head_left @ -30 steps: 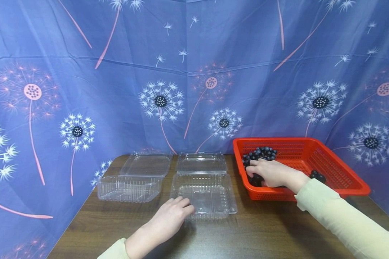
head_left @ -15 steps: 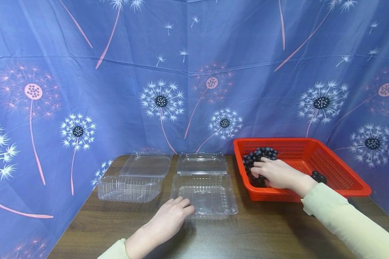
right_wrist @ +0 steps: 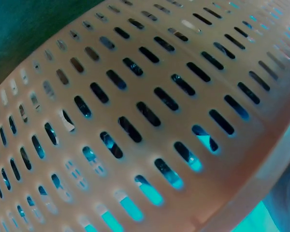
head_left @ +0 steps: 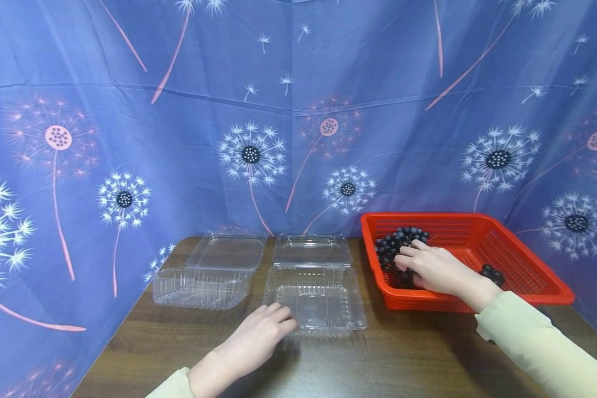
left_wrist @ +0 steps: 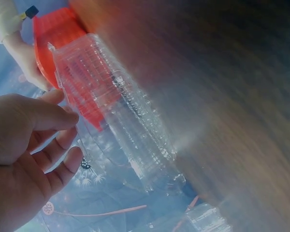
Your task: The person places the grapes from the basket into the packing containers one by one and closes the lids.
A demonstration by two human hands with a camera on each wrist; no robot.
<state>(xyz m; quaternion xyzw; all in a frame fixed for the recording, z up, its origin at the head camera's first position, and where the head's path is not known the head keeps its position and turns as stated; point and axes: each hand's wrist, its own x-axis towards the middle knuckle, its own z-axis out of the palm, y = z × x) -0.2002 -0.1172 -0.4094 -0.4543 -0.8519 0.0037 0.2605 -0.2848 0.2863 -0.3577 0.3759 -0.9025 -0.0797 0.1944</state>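
Note:
In the head view a red plastic basket [head_left: 465, 220] holds dark grapes: a large bunch [head_left: 389, 246] at its left end and a small cluster [head_left: 491, 273] nearer the right. My right hand [head_left: 435, 268] reaches over the basket's near rim, its fingers curled down on grapes at the left; the fingertips are partly hidden. The right wrist view shows only the slotted basket wall [right_wrist: 150, 113]. My left hand [head_left: 258, 337] has its loosely bent fingers at the near left rim of a clear hinged container [head_left: 323, 304]. In the left wrist view the thumb [left_wrist: 58, 116] overlaps that container's rim.
A second clear container [head_left: 201, 290], lid [head_left: 229, 251] folded back, stands to the left on the brown wooden table [head_left: 358, 365]. The middle container's lid [head_left: 310, 251] also lies back. A blue dandelion-print cloth [head_left: 179, 138] hangs directly behind.
My right hand has shifted slightly right within the basket, uncovering more of the large bunch. My left hand stays at the container's rim. The head view has turned slightly left.

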